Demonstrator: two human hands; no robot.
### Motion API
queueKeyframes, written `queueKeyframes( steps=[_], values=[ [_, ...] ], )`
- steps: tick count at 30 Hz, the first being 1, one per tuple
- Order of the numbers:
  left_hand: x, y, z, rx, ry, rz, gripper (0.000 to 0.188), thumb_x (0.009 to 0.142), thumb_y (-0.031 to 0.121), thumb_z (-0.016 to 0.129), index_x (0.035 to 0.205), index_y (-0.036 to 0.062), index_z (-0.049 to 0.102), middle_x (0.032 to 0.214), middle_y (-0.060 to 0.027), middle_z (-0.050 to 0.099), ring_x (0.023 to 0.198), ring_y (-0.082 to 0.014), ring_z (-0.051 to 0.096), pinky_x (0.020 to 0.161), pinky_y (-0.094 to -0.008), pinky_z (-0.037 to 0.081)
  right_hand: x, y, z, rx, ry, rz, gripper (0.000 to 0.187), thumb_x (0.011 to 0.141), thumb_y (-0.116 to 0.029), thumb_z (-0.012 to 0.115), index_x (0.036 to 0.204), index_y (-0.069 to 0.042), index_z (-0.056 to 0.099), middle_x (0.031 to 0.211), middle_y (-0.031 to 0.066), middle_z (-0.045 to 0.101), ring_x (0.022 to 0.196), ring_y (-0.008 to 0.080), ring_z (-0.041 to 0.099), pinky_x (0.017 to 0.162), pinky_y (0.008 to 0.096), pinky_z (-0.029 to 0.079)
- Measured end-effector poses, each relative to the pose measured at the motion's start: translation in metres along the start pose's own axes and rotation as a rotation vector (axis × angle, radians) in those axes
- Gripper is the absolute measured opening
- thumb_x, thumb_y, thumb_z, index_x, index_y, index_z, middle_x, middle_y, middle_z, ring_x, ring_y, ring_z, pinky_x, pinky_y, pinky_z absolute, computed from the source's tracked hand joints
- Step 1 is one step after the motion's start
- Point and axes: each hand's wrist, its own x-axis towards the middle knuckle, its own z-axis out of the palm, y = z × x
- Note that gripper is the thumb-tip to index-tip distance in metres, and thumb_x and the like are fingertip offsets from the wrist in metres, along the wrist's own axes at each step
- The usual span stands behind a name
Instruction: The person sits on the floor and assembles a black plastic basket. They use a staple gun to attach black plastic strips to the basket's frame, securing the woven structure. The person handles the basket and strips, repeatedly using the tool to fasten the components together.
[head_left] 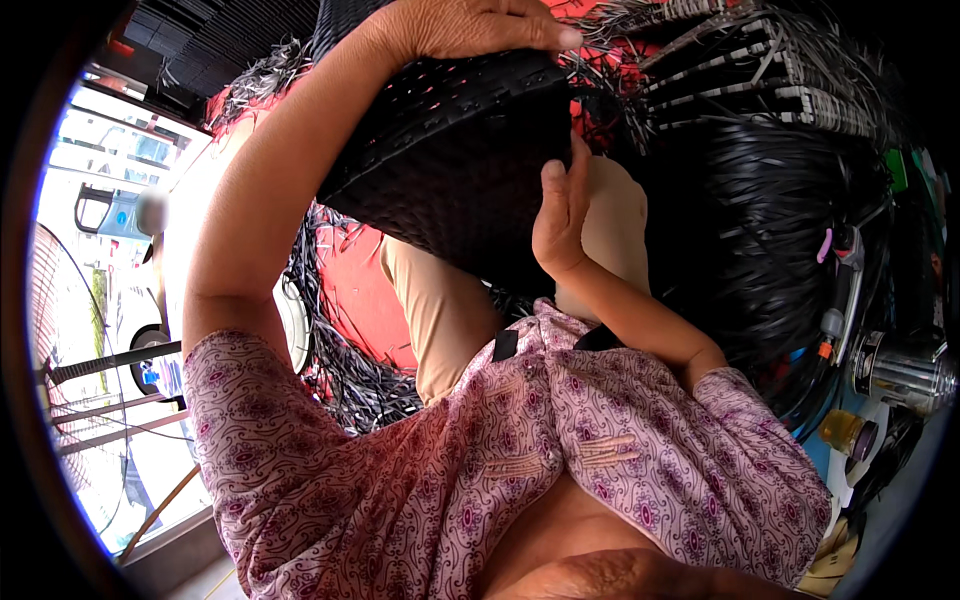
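A black woven basket (440,170) of flat plastic strips is tilted in front of me, over my lap. My left hand (470,28) lies across its upper part, fingers stretched to the right; the top of the hand is cut off by the picture's edge. Beside the basket's right side is my right hand (566,215), its thumb raised and fingers extended, palm toward the weave. Whether that palm touches the basket I cannot tell. The dark inside of the weave hides detail.
Loose black strips (370,390) lie on a red surface (365,300). A thick bundle of black strips (770,220) is at right, near a partly woven frame (740,80). A glass jar (905,370) and a small amber jar (848,434) stand lower right. A fan (75,370) is at left.
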Motion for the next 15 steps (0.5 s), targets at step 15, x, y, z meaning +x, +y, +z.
queueKeyframes(
  steps=[15],
  values=[
    [-0.09,-0.04,-0.027,-0.106,0.682,-0.24,0.047,0.097,0.039,0.061,0.073,-0.0014,0.067,0.064,0.0053,0.058,0.063,-0.0036,0.05,0.057,-0.0237,0.043,0.08,0.004,0.06,0.101,-0.206,-0.122,0.043,0.098,-0.033,0.05,0.125,0.0,0.054,0.118,0.0166,0.06,0.111,0.0307,0.055,0.098,0.0388,0.04]
  ],
)
